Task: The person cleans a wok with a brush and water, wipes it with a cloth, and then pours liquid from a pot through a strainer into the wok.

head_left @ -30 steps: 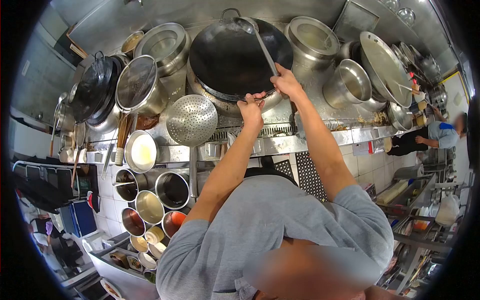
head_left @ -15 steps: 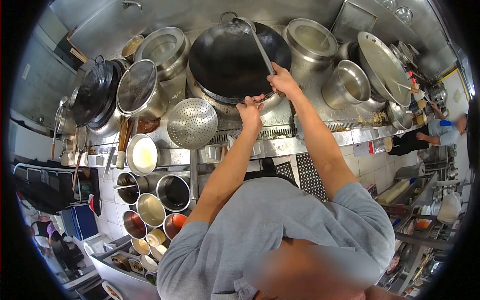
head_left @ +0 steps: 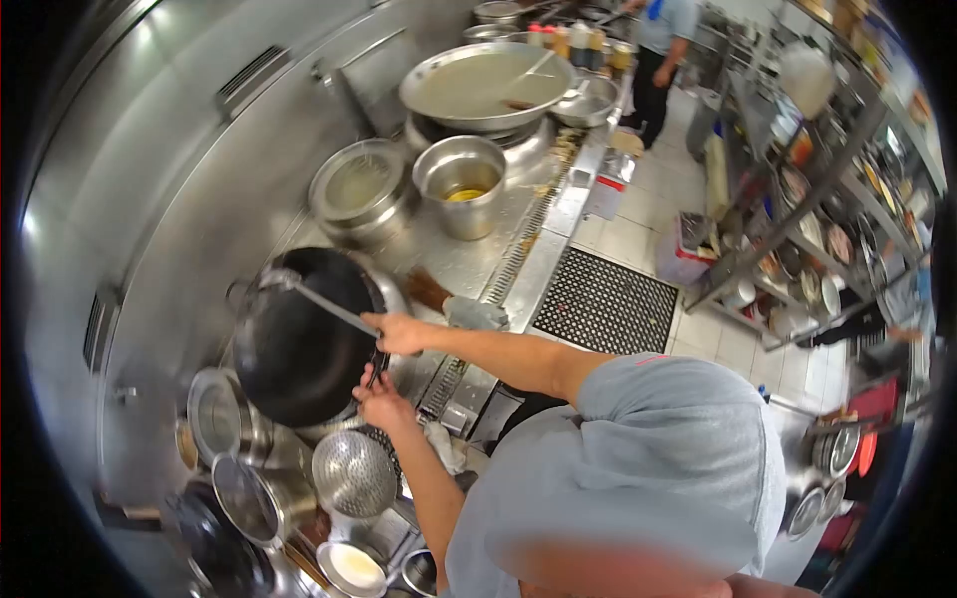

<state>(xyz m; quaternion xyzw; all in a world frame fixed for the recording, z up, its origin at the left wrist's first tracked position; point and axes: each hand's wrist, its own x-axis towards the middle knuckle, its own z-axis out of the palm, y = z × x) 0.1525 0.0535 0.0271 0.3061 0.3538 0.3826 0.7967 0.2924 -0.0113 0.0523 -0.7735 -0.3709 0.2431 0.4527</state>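
A large black wok (head_left: 299,359) sits on the steel range, its far loop handle pointing away from me. My left hand (head_left: 385,401) is closed around the wok's near handle at the rim. In my right hand (head_left: 401,334), fingers wrapped, is the end of a long steel ladle (head_left: 334,309). The ladle's bowl lies over the far side of the wok. Close to my left forearm rests a perforated skimmer (head_left: 354,474). A grey folded cloth (head_left: 475,312) lies on the range just past my right hand.
A steel pot with yellow liquid (head_left: 461,189) and a wide pan of cloudy liquid (head_left: 488,88) stand farther along the range. Lidded pots (head_left: 361,184) flank the wok. Another person (head_left: 666,50) stands at the far end. A perforated black mat (head_left: 608,304) covers part of the floor.
My view has swung to the right, so the range now runs diagonally. The wok has tilted or shifted slightly in view; both hands keep their holds on wok handle and ladle.
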